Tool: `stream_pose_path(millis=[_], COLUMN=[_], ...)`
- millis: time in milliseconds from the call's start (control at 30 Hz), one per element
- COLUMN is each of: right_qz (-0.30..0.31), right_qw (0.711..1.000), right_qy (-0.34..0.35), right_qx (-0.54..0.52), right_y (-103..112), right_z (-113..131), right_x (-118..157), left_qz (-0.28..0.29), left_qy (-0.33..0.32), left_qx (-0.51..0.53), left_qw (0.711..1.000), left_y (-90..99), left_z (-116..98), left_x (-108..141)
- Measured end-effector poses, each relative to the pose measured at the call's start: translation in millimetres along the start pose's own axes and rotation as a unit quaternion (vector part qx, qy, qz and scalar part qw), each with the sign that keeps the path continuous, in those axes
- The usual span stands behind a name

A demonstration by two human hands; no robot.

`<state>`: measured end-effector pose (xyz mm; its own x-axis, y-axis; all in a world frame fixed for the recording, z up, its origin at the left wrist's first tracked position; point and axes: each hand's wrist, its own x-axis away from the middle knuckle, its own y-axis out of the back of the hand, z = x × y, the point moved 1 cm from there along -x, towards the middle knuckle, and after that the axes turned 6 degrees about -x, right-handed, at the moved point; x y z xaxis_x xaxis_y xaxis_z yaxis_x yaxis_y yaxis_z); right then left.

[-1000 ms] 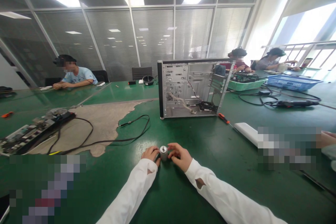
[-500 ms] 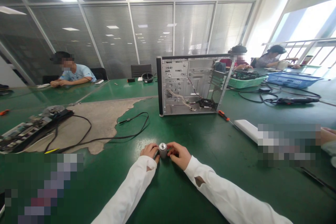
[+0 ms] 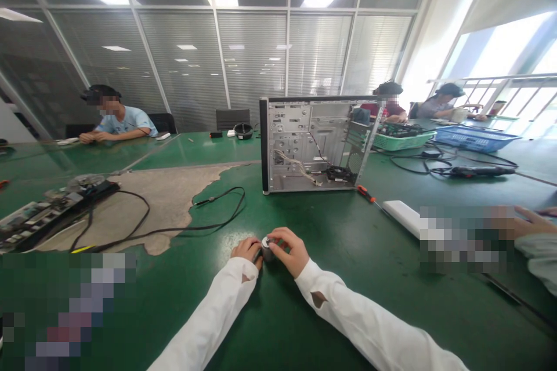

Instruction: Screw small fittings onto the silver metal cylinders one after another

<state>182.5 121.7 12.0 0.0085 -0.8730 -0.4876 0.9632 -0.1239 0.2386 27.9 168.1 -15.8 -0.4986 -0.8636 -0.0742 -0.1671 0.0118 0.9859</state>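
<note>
A small grey metal cylinder (image 3: 267,252), with a little stub on its top that showed half a second ago, stands upright on the green table in front of me. My left hand (image 3: 247,250) is closed against its left side, thumb and fingers curled in. From the right, my right hand (image 3: 290,250) reaches over the top, and its thumb and fingertips pinch the upper end. The fingers cover part of the rim. Beyond my hands stands an open computer case (image 3: 319,145), with loose cables and a black fan inside.
A black cable (image 3: 174,230) and circuit boards (image 3: 52,208) lie left. An orange screwdriver (image 3: 366,194) and a white bar (image 3: 402,217) lie right, near a co-worker's hand (image 3: 526,223). Green (image 3: 400,141) and blue baskets (image 3: 474,138) stand farther back. Other people sit around the table.
My right hand has moved left and up, from beside the cylinder onto its top end. My left hand stays at its side. The co-worker's hand at right reaches farther into view.
</note>
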Motion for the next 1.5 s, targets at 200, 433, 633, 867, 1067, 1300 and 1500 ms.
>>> stream_pose_path(millis=[200,433,633,867,1067,1300,1500], right_qz=[-0.008,-0.036,-0.007,0.130,0.150,0.168,0.160], right_qw=[0.999,0.998,0.995,0.974,0.979,0.980,0.982], right_qy=[-0.018,0.010,0.033,0.066,0.049,0.031,0.029], right_qx=[0.037,0.046,0.096,0.174,0.130,0.103,0.101], right_y=[-11,4,25,33,45,51,49], right_z=[6,14,-10,-39,-40,-36,-36], right_x=[-11,-18,-7,13,14,12,12], left_qz=[-0.001,-0.012,-0.006,-0.010,-0.004,-0.002,0.003], left_qy=[0.010,0.000,-0.003,0.003,-0.004,-0.001,-0.002], left_qx=[-0.005,-0.012,-0.015,-0.020,-0.014,-0.015,-0.012], left_qw=[1.000,1.000,1.000,1.000,1.000,1.000,1.000], left_y=[1.7,-1.1,0.1,1.2,4.7,5.4,3.7], left_z=[-3,-1,0,-2,-4,-5,-4], left_x=[1,-1,-1,0,2,2,0])
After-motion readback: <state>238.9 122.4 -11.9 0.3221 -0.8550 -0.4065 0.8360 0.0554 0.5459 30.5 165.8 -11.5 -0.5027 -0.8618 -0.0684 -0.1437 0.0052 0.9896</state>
